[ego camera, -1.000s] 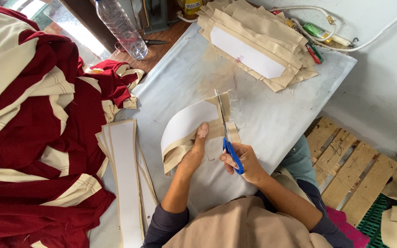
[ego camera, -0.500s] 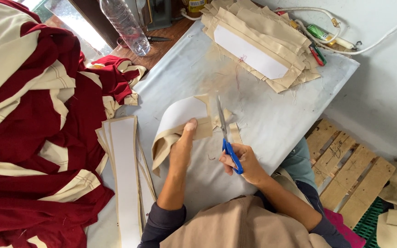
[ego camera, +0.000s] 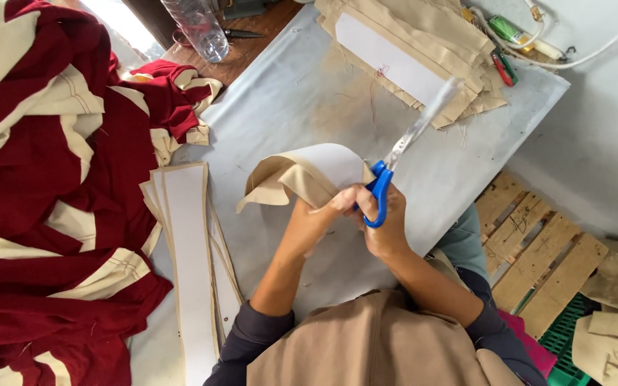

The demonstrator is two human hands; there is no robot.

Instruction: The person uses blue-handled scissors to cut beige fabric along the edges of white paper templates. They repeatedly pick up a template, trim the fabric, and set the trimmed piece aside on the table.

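Note:
My right hand (ego camera: 386, 227) grips blue-handled scissors (ego camera: 393, 175), blades raised and pointing up to the right, blurred by motion. My left hand (ego camera: 317, 218) pinches a curled tan fabric strip with a white stiff lining (ego camera: 307, 171), lifted off the grey table (ego camera: 287, 100). Both hands meet close together above the table's near middle.
A stack of long tan strips with white lining (ego camera: 184, 250) lies left of my arm. A heap of red and cream garments (ego camera: 44, 179) covers the left. More tan pieces (ego camera: 409, 50) are piled at the far end. A plastic bottle (ego camera: 198, 28), wooden pallet (ego camera: 538, 250) and green crate (ego camera: 570, 336) stand around.
The strip has been picked up off the table and curled toward me. The scissors have swung from lying along the fabric to pointing up and right, beside my left hand.

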